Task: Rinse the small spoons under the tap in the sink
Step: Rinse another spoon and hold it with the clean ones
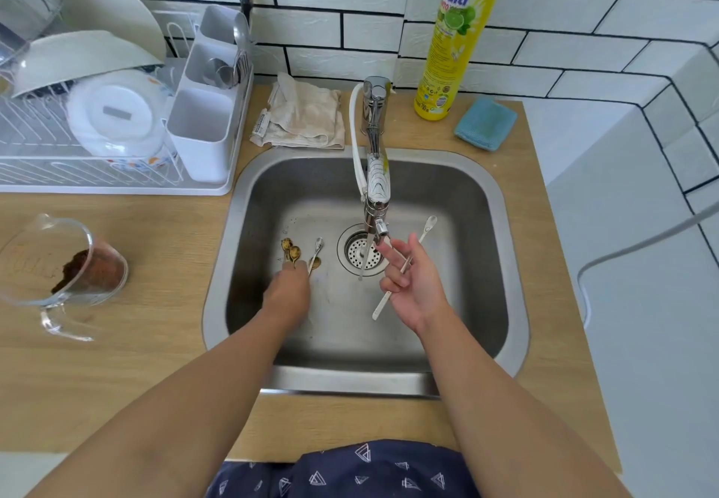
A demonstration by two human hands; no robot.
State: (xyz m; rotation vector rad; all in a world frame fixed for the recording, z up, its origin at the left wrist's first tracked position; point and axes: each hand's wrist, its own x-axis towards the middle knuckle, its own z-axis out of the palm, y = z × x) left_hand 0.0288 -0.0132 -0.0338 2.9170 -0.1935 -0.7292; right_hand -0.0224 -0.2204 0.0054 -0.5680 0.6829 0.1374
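We have a single view, worn on the head, so nothing is shared with a second camera. It looks forward and steeply down from above the near edge of the bench (116,380), centred on the sink (482,201). It sits close: both forearms enter from the bottom edge and reach into the middle of the frame. The tap (374,155) stands almost straight ahead of us. The wide lens bends the tiled wall (544,22) along the top, and takes in the rack (78,170) at far left.
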